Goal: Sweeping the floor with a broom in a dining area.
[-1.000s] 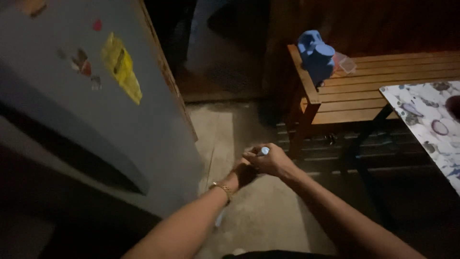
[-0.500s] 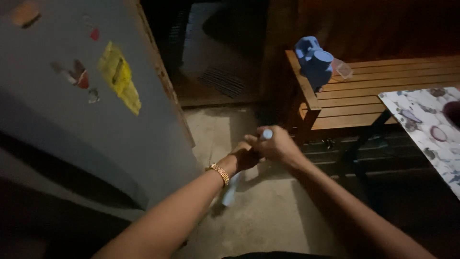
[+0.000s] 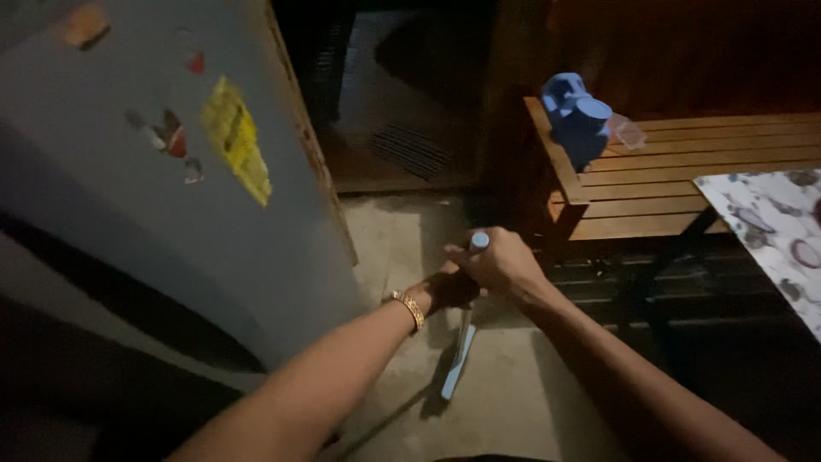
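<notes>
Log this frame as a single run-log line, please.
left hand: grips pale blue handle | right hand: grips its top end | handle: upright, over concrete floor | nearby: grey fridge, wooden bench

Bare forearms — gold bracelet on left wrist.

Both hands close around a pale blue stick-like handle that hangs down toward the concrete floor. The right hand wraps its rounded top end, and the left hand, with a gold bracelet at the wrist, has its grip just below. A grey refrigerator door with stickers stands to the left. A blue plastic jug sits on the slatted wooden desk, beside a patterned tabletop.
</notes>
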